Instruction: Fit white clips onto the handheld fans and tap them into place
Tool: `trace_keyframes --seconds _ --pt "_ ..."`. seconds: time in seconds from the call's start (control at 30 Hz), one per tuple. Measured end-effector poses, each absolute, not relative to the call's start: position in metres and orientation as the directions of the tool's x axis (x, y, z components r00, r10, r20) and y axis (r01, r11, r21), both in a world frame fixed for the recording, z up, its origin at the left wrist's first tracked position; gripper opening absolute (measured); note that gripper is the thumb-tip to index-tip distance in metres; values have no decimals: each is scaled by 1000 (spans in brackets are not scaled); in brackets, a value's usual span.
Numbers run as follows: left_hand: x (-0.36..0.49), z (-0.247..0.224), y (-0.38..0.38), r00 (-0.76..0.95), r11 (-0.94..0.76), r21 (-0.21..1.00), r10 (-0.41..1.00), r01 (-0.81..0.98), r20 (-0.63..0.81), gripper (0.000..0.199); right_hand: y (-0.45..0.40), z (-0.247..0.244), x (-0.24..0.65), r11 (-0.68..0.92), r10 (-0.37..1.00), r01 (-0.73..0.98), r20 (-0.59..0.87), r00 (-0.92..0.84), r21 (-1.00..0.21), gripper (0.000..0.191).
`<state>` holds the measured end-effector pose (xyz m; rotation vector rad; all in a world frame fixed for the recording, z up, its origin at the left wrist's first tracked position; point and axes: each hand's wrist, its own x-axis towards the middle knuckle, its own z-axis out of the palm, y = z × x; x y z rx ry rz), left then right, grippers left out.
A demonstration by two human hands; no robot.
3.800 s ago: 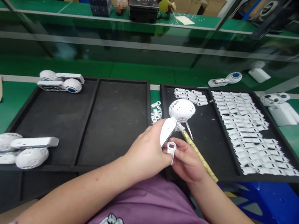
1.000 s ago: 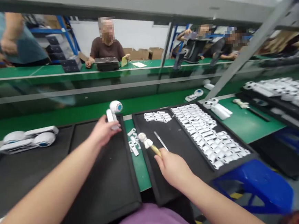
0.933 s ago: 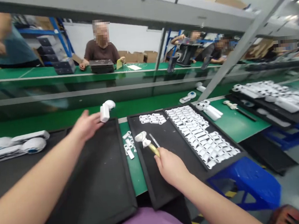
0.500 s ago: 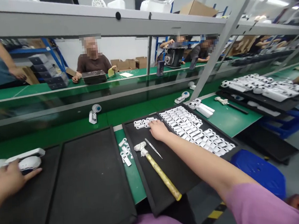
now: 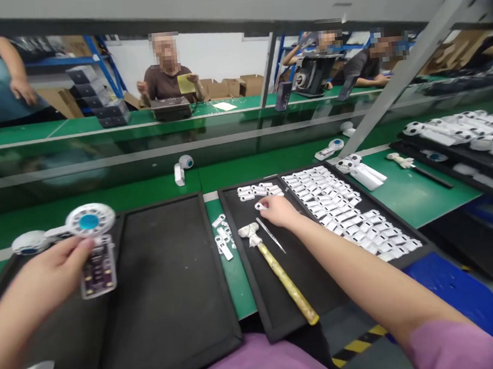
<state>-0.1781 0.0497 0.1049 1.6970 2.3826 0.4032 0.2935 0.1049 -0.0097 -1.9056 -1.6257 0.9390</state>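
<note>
1. Left hand (image 5: 51, 274): curled closed around a partly assembled white device (image 5: 97, 270), gripping its clear casing, with a purple circuit board inside and a round blue-centred disc on top. It is held up above the near-left black tray (image 5: 166, 304).
2. Right hand (image 5: 279, 211): fingers loosely extended, tips at a small white plastic part (image 5: 259, 206) on the black tray (image 5: 269, 325). Whether they have hold of it, I cannot tell.
3. Just nearer that hand on the same tray lie a pointed metal tool (image 5: 271, 235) and a yellowish wrapped-handle mallet (image 5: 286, 283) with a white head — neither is held.
4. Further right, rows of white parts (image 5: 343, 219) fill the tray. Loose white clips (image 5: 223, 243) lie on the green bench (image 5: 232, 282) to its left.
5. Far side: beyond a glass panel, a seated person (image 5: 165, 77) holds up a yellow note (image 5: 186, 83).
</note>
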Motion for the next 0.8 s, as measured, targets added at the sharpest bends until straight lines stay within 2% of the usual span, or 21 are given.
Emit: trace_keyframes --seconds 0.1,0.17,0.3,0.4,0.47,0.53,0.6,0.67,0.7,0.8 --pt "-113 88 31 -179 241 471 969 849 -172 48 93 2 279 -279 960 378 -272 73 -883 28" --pt "-79 63 21 -97 199 496 970 845 -225 44 80 10 272 -348 936 173 -352 14 -921 25" --pt "-47 18 5 47 126 558 957 820 -286 29 47 21 267 -481 876 -119 -474 -88 -868 35" --pt "-45 13 -3 64 156 629 948 762 -312 20 28 23 263 -546 836 -284 -536 -119 -788 41" --pt "-43 21 -6 77 207 694 932 690 -355 25 16 24 255 -569 819 -350 -552 -158 -744 40" --pt "-36 30 -11 119 286 804 909 521 -400 34 5 24 240 -569 819 -394 -540 -194 -722 36" --pt "-24 37 -19 204 385 899 882 209 -425 42 -7 24 222 -560 826 -440 -517 -226 -702 31" --pt "-9 41 -29 273 452 889 867 -78 -417 53 -19 25 203 -553 831 -481 -495 -256 -680 30" --pt "-2 42 -33 277 457 877 871 -151 -406 57 -24 26 195 -547 835 -499 -482 -265 -672 33" --pt "13 40 -42 196 359 922 924 -147 -329 67 -34 28 180 -479 875 -503 -433 -215 -719 45"
